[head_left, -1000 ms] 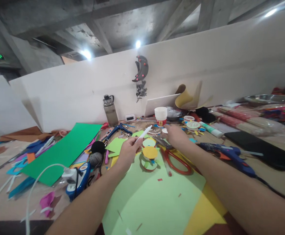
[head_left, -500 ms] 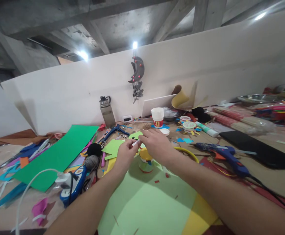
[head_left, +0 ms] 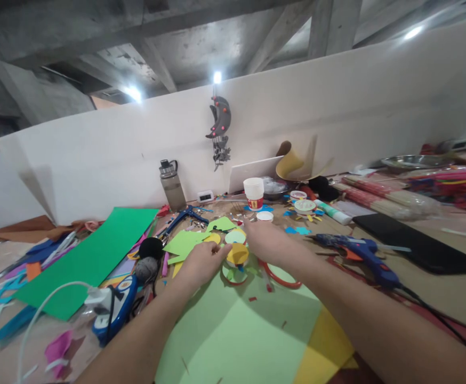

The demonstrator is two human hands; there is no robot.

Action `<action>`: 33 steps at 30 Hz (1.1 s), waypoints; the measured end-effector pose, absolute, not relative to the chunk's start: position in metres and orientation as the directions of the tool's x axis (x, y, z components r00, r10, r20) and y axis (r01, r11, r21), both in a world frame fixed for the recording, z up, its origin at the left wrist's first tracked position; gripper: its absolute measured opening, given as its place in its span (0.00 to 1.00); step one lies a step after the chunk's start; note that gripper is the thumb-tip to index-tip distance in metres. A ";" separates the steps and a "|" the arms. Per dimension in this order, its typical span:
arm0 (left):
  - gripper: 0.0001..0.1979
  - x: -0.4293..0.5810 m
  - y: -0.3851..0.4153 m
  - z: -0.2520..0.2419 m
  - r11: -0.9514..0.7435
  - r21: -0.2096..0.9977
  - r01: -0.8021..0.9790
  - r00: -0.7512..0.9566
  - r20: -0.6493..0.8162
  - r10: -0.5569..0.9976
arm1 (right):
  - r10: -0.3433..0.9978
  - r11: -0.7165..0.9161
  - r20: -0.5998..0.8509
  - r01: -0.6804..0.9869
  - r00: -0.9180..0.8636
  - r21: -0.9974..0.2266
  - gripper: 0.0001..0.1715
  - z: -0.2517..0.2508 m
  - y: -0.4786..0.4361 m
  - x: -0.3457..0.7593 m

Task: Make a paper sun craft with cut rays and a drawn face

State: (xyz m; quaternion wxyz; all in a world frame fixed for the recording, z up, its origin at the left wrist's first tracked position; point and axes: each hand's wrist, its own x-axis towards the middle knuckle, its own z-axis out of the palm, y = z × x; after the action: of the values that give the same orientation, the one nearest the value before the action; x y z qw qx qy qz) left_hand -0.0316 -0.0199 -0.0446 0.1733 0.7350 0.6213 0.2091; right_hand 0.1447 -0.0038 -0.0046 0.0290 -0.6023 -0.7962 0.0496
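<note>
My left hand point(head_left: 201, 262) and my right hand point(head_left: 268, 241) meet over a small round paper craft point(head_left: 236, 253) with a yellow disc on top and green and white layers. It sits at the far end of a light green sheet point(head_left: 233, 330). My left fingers are pinched at the craft's left edge. My right hand shows its back, with fingers curled down onto the craft's right side. The white stick I held earlier is hidden.
Red-handled scissors point(head_left: 283, 279) lie just right of the craft, and a blue glue gun point(head_left: 361, 252) with its cord lies further right. A dark green sheet point(head_left: 93, 256), yarn balls point(head_left: 149, 257) and a blue-white device point(head_left: 115, 303) lie left. A white cup point(head_left: 254, 192), a bottle point(head_left: 171, 184) and a black tablet point(head_left: 417, 242) stand behind.
My right hand came back from the far scraps to join my left at the craft. The white stick in my left hand went out of sight. Both hands dropped onto the craft.
</note>
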 end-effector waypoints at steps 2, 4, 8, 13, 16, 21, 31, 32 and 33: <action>0.26 -0.031 -0.020 -0.044 -0.200 0.491 0.848 0.195 0.061 0.979 | 0.956 0.287 -0.026 0.951 -0.292 -0.115 0.20 -0.006 -0.004 0.142; 0.26 -0.031 -0.020 -0.044 -0.227 0.474 0.850 0.243 0.028 0.970 | 0.954 0.293 -0.024 0.949 -0.298 -0.113 0.20 -0.008 -0.003 0.140; 0.23 -0.032 -0.020 -0.045 -0.236 0.498 0.835 0.271 0.003 0.963 | 0.954 0.298 -0.012 0.949 -0.301 -0.107 0.21 -0.012 0.001 0.139; 0.19 -0.032 -0.018 -0.052 -0.204 0.660 0.723 0.257 0.016 0.966 | 0.951 0.310 0.017 0.942 -0.310 -0.130 0.22 -0.012 0.000 0.137; 0.17 -0.033 -0.014 -0.058 -0.109 0.813 0.572 0.198 -0.008 0.980 | 0.953 0.303 0.031 0.939 -0.302 -0.161 0.22 -0.009 -0.003 0.138; 0.18 -0.030 -0.017 -0.055 0.005 0.935 0.356 0.144 -0.060 0.988 | 0.958 0.284 0.106 0.939 -0.268 -0.192 0.17 -0.004 -0.005 0.145; 0.17 -0.024 -0.025 -0.032 0.016 0.983 -0.181 0.161 0.013 0.987 | 0.868 0.375 0.488 0.767 -0.094 -0.520 0.12 0.007 -0.004 0.159; 0.17 -0.024 -0.026 -0.031 0.015 0.973 -0.228 0.153 0.020 0.988 | 0.840 0.439 0.537 0.686 -0.084 -0.580 0.12 0.006 -0.005 0.158; 0.17 -0.024 -0.026 -0.032 0.010 0.966 -0.259 0.139 0.027 0.990 | 0.813 0.497 0.577 0.603 -0.074 -0.624 0.12 0.004 -0.006 0.157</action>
State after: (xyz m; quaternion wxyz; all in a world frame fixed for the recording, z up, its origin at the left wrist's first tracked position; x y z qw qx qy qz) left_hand -0.0238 -0.0258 -0.0315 0.5931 0.4666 0.3916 0.5265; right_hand 0.1572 -0.0061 0.0043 0.4732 -0.4889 -0.7244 0.1111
